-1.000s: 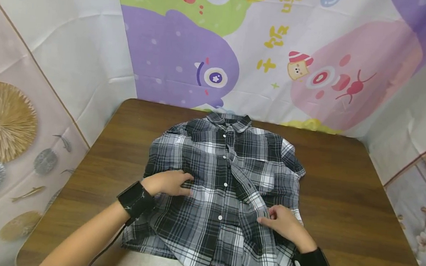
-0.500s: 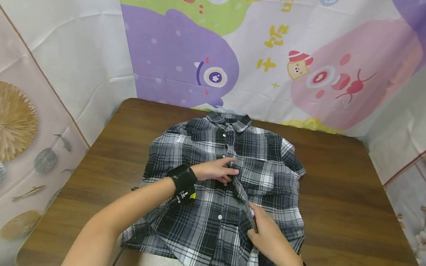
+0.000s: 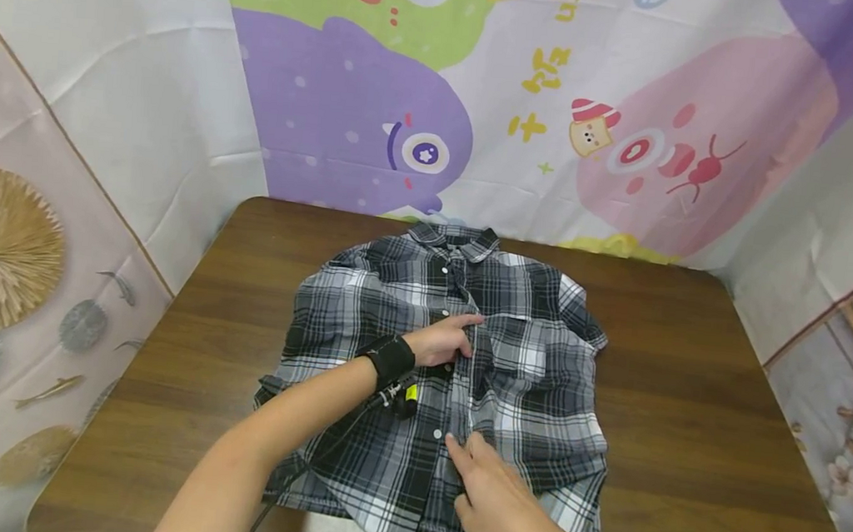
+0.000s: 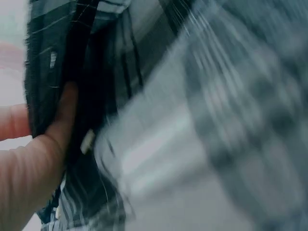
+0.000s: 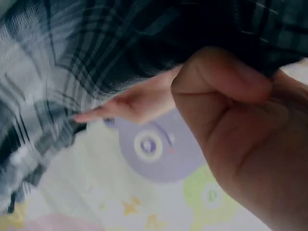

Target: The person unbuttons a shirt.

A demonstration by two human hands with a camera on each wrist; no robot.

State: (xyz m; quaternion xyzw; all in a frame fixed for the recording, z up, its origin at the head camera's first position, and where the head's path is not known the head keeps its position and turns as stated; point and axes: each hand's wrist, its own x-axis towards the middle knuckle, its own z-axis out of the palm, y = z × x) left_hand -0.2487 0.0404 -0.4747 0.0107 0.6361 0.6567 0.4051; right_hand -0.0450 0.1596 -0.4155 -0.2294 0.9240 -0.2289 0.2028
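Note:
A black, grey and white plaid shirt [image 3: 378,312] lies front up, its collar [image 3: 453,240] at the far side. My left hand [image 3: 441,342] is on the front placket at mid chest, index finger pointing right. In the left wrist view, thumb and finger [image 4: 65,120] pinch a dark placket edge, with a button [image 4: 87,141] beside it. Lower down, my right hand [image 3: 501,502] holds the other front edge near a white button [image 3: 438,435]. The right wrist view has its bent thumb [image 5: 236,82] against dark cloth; the fingers behind are mostly hidden.
The shirt rests on a brown wooden table [image 3: 685,420] with rounded back corners. A cartoon-print cloth [image 3: 523,182] hangs behind it. Pale printed panels stand on both sides. A black cable [image 3: 305,465] trails from the left wristband [image 3: 387,361].
My left hand has moved right and up from the shirt's left side to the placket. The right hand has come left, bringing the folded-back front edge over to the button row.

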